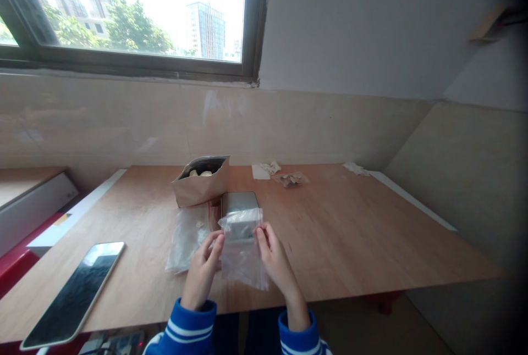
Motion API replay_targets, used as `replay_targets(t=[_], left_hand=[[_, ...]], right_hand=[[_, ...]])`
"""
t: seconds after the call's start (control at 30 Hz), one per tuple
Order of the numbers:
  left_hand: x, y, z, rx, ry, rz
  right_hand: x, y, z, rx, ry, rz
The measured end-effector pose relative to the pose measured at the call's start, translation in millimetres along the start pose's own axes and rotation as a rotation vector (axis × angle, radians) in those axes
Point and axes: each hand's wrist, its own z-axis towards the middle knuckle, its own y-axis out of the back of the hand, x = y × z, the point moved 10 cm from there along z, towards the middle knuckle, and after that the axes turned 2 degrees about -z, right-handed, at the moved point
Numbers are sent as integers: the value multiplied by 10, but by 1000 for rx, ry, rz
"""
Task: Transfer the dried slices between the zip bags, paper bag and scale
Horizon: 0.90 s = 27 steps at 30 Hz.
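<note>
While the left hand and right hand grip opposite sides of a clear zip bag between fingers and thumbs, the bag hangs upright above the near part of a wooden table, its lower corner close to the tabletop, contact unclear. A grey shape shows through the upper plastic; glare and creases leave it unclear whether this lies inside the bag or is the silver metal tin directly behind, whose near end the bag hides. Just left of the hands, a second clear plastic bag lies flat, partly tucked behind the left hand, a thin red line along its edge. Behind it stands an open kraft paper pouch, with pale lumps inside, mostly hidden by its walls. Farther back lie tissue scraps and a crumpled packet with brownish contents, too small to identify. A dark tablet lies at the left, its lower corner near the table edge. Blue sleeves with white stripes are cut off by the frame; print on the pouch, tin or bags cannot be read
</note>
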Motion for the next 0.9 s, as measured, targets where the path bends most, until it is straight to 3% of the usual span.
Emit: replay_targets(t=[0.2,0.43,0.7,0.9], left_hand=[[-49,-9,10,-83,0,-199],[104,145,37,-238,-5,-311],[-45,258,42,-204,-32,-118],[-35,501,8,-326,-45,-150]], right_hand=[[-50,-25,-10,-10,-21,-4],[-12,-279,-103,206,-87,37],[-125,-418,-125,307,-148,169],[-206,-460,-187,377,-210,187]])
